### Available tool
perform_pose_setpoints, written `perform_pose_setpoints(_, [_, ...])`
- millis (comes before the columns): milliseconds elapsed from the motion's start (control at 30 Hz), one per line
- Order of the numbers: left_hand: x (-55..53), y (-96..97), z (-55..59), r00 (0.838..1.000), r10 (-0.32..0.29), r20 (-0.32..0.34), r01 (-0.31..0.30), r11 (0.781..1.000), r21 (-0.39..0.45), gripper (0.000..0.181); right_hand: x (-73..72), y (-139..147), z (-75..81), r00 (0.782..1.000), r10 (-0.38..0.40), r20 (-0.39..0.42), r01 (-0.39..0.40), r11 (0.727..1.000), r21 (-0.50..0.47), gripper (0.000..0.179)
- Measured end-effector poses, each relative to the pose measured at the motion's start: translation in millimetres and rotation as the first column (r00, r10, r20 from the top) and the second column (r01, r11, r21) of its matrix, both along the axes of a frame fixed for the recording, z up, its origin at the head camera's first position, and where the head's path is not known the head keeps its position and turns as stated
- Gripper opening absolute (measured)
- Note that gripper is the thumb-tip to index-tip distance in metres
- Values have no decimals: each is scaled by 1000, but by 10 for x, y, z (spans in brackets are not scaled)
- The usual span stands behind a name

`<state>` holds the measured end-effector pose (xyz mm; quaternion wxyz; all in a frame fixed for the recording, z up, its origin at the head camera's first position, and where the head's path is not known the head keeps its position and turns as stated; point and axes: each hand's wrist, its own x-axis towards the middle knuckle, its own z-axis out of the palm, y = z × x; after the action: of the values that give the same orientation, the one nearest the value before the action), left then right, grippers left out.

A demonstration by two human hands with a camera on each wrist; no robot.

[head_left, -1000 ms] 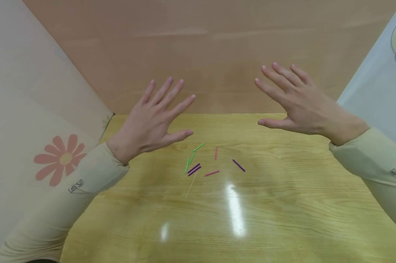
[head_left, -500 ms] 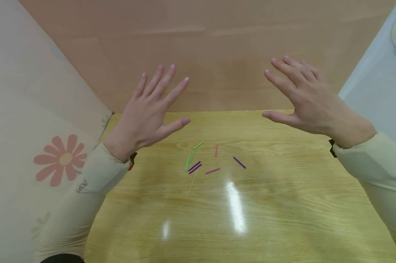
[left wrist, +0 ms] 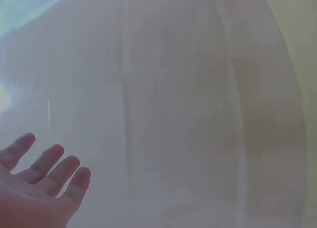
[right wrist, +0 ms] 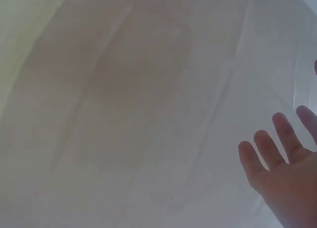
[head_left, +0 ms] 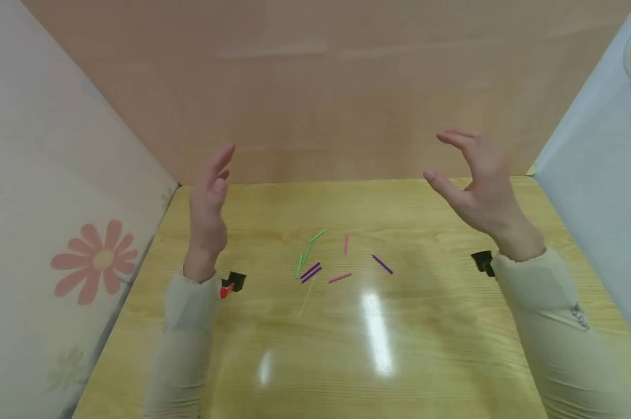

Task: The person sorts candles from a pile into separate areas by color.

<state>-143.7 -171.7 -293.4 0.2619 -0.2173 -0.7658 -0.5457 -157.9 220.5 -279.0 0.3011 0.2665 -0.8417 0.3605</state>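
My left hand (head_left: 208,209) is raised over the left part of the table, turned edge-on with relaxed fingers and holding nothing. My right hand (head_left: 485,186) hovers at the right, thumb apart from loosely bent fingers, also holding nothing. Between and below them lie small thin sticks: several green sticks (head_left: 299,266), a pair of purple sticks (head_left: 311,272) side by side, a separate purple stick (head_left: 382,264), and two pink sticks (head_left: 339,278). Both wrist views show spread fingers (left wrist: 58,176) against the pale backdrop, away from the sticks.
The wooden table (head_left: 441,349) meets a brownish back panel (head_left: 315,105). Pale side panels stand at left (head_left: 43,145) and right (head_left: 603,192), the left one with a red flower print. Black mounts (head_left: 235,281) sit at both wrists.
Both hands have rotated from palms-down with spread fingers to a more sideways pose, palms turning inward. The right hand has also shifted lower. The sticks lie as before.
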Motion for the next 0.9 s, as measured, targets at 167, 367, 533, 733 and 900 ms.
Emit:
perform_pose_setpoints(167, [64, -99, -296, 992, -104, 72, 68, 919, 387, 52, 113, -86, -233, 985, -29, 168, 63, 978, -199, 45])
perform_pose_setpoints(367, [170, -63, -631, 975, -155, 161, 54, 862, 505, 46, 174, -75, -428, 953, 67, 294, 93, 863, -496, 28])
perform_pose_setpoints(533, [207, 22, -855, 936, -71, 344, -108, 874, 474, 35, 234, -49, -646, 919, 150, 366, 153, 718, -679, 18])
perform_pose_setpoints(733, [204, 116, -1073, 775, 62, 630, -308, 906, 290, 27, 283, -62, -906, 879, 139, 456, 228, 718, -658, 11])
perform_pose_setpoints(900, [205, 163, -1251, 701, 78, 709, -354, 901, 252, 26, 299, -84, -1059, 847, 147, 510, 242, 748, -618, 11])
